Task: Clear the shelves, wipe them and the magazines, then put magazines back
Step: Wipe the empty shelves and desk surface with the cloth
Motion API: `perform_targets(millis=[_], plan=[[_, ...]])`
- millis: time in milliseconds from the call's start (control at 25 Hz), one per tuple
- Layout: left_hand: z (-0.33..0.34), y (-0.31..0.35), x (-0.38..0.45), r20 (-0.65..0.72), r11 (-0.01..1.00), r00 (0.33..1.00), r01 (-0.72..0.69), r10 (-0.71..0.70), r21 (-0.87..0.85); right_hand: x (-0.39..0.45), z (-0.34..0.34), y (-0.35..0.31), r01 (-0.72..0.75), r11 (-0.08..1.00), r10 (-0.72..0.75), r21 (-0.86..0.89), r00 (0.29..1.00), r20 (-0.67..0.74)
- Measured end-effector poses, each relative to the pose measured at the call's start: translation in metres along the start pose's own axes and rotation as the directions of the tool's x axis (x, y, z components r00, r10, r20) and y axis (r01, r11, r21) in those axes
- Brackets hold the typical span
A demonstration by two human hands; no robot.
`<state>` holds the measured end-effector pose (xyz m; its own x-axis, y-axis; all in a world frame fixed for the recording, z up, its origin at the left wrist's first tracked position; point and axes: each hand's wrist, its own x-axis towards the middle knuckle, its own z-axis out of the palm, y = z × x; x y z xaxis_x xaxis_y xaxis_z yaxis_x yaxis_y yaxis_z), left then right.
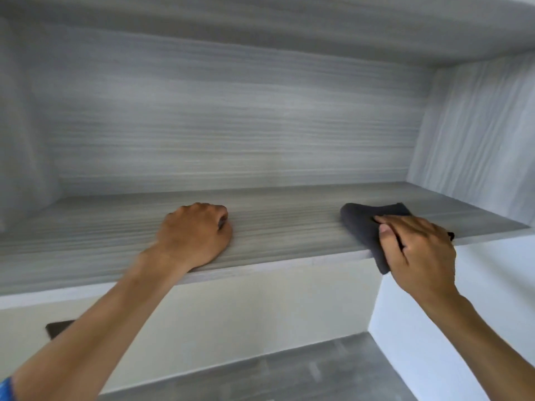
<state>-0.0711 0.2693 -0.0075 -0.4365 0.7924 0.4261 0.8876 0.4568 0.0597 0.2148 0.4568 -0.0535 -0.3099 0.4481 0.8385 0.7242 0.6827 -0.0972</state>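
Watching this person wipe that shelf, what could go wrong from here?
The dark cloth hangs partly over the shelf's front edge under the right hand, so it might slip off. The left hand rests fisted on the shelf, so the patch beneath it could go unwiped.

Bare shelf (289, 209) between fisted left hand (194, 235) and cloth (364, 224).

No text, label, brand or number can be read anywhere — not on the grey wood-grain shelf (115, 244) — nor on the dark cloth (362, 227).
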Motion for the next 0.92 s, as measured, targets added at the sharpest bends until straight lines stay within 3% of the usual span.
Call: perform_targets(millis=[120,280,400,480,600,680,720,800,920], plan=[[-0.002,0.002,-0.001,-0.001,1.0,1.0,0.019,-0.019,-0.001,-0.013,0.006,-0.061,-0.05,0.999,0.05,-0.002,0.994,-0.099],[-0.01,-0.003,-0.005,0.059,0.998,0.998,-0.041,0.039,0.042,-0.03,0.011,-0.181,0.128,0.98,-0.126,0.151,0.992,-0.023],[-0.02,-0.025,-0.012,0.287,0.997,0.955,-0.069,0.07,-0.014,-0.029,0.005,-0.175,0.259,0.94,-0.264,0.221,0.964,-0.008],[-0.022,-0.035,-0.019,0.326,0.996,0.943,-0.043,0.067,-0.082,-0.024,0.001,-0.125,0.244,0.951,-0.252,0.19,0.968,0.019],[-0.018,-0.042,-0.023,0.277,0.993,0.959,-0.03,0.06,-0.111,-0.005,-0.011,-0.062,0.028,1.0,-0.03,0.015,0.979,0.201],[-0.015,-0.041,-0.024,0.222,0.997,0.975,0.015,0.002,-0.077,0.01,-0.012,-0.062,-0.089,0.991,0.12,-0.101,0.923,0.367],[-0.016,-0.039,-0.023,0.194,0.998,0.981,0.041,-0.032,-0.04,0.016,-0.011,-0.074,-0.082,0.99,0.125,-0.117,0.894,0.43],[-0.017,-0.036,-0.023,0.157,0.996,0.984,0.081,-0.084,0.03,0.019,-0.012,-0.115,0.015,0.999,0.014,-0.047,0.83,0.557],[-0.017,-0.036,-0.027,0.153,0.995,0.983,0.101,-0.103,0.022,0.006,-0.018,-0.163,0.192,0.97,-0.242,0.147,0.747,0.619]])
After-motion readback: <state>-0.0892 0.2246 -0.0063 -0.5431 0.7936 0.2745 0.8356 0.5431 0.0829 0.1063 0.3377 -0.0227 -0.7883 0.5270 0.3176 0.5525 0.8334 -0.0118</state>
